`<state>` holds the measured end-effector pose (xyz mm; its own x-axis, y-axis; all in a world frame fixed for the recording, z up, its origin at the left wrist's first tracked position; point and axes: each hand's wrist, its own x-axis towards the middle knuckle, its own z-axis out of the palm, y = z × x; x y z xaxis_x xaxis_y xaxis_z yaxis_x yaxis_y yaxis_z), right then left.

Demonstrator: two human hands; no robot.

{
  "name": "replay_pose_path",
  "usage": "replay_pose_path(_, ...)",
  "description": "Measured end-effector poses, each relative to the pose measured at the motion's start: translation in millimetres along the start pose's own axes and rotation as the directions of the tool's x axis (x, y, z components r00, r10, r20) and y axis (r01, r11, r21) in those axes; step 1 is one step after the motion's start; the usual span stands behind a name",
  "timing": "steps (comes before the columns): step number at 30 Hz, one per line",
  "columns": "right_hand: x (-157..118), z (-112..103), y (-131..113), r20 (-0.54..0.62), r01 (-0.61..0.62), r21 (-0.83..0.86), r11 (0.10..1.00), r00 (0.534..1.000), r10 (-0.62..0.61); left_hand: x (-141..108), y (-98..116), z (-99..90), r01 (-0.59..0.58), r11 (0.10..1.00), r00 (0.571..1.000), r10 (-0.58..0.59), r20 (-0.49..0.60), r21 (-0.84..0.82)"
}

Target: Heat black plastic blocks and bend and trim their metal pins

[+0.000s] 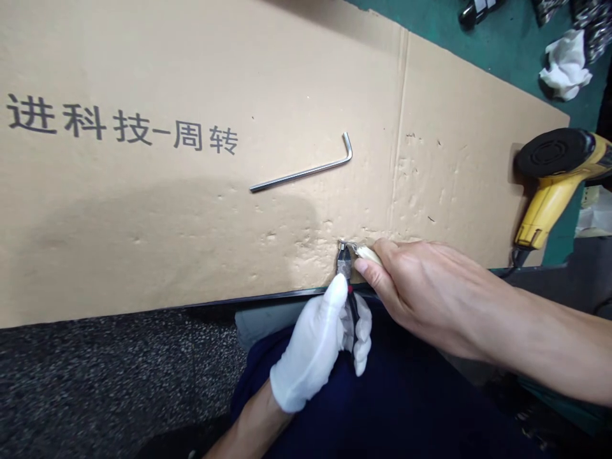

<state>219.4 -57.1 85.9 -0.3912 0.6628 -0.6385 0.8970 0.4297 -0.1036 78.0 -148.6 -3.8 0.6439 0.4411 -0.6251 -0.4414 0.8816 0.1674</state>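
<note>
My left hand [315, 350], in a white fabric glove, is closed around black-and-red-handled pliers [344, 262] held upright. My bare right hand [421, 287] pinches a small cream-coloured piece [368, 255] between thumb and fingers. That piece touches or nearly touches the steel jaws, and a small metal bit [345, 245] shows at their tip. I cannot tell exactly what the jaws grip. Both hands are at the near edge of a large cardboard sheet [191, 242]. An L-shaped steel hex key [306, 169] lies on the sheet, beyond the hands.
Grey Chinese characters are printed on the cardboard. A yellow-and-black heat gun [554, 178] rests at its right edge. Beyond lie a green mat [502, 38], a crumpled white cloth [567, 67] and dark objects. Speckled grey flooring [95, 376] and my dark blue lap [382, 408] are below.
</note>
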Motion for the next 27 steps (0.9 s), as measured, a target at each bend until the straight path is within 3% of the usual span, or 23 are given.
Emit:
replay_pose_path(8, 6, -13, 9, 0.210, -0.191, 0.210, 0.959, 0.967, 0.147, 0, 1, -3.4, 0.073, 0.993, 0.997, -0.072, 0.014, -0.091)
replay_pose_path(11, 9, -16, 13, 0.292, -0.210, 0.348, 0.914, 0.950, 0.108, 0, 3, -4.6, 0.086, 0.988, 0.996, -0.082, 0.033, -0.128)
replay_pose_path(15, 12, -18, 15, 0.297, -0.188, 0.465, 0.865, 0.954, 0.048, 1, 5, -4.2, 0.093, 0.986, 0.995, -0.089, 0.037, -0.136)
replay_pose_path(18, 10, -14, 11, 0.270, -0.205, 0.349, 0.915, 0.956, 0.111, 1, 5, -4.3, 0.108, 0.983, 0.994, -0.103, 0.041, -0.146)
replay_pose_path(21, 4, -8, 4, 0.125, -0.205, 0.081, 0.976, 0.973, 0.194, 2, 6, -6.0, 0.139, 0.975, 0.989, -0.128, 0.069, -0.173)
replay_pose_path(24, -1, -1, 0, -0.050, -0.160, -0.138, 0.977, 0.987, 0.155, 1, 9, -8.0, 0.180, 0.965, 0.981, -0.162, 0.107, -0.190)
replay_pose_path(27, -2, 2, 2, -0.135, -0.127, -0.232, 0.964, 0.986, 0.098, -1, 12, -9.1, 0.203, 0.959, 0.975, -0.181, 0.128, -0.195)
